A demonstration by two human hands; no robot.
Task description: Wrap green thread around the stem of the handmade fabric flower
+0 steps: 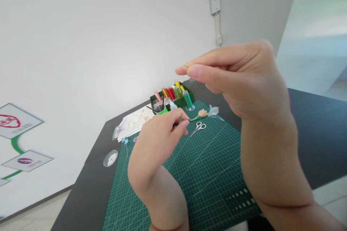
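Note:
My right hand is raised in front of me, thumb and forefinger pinched on a thin greenish thread end. My left hand hovers lower over the green cutting mat, fingers closed around the green stem of a small peach fabric flower that sticks out to the right. Small silver scissors lie on the mat just right of my left fingertips.
A green box with several coloured thread spools stands at the mat's far edge, beside a green cup holding sticks. Patterned paper, a pale petal piece and a round clear lid lie on the dark table.

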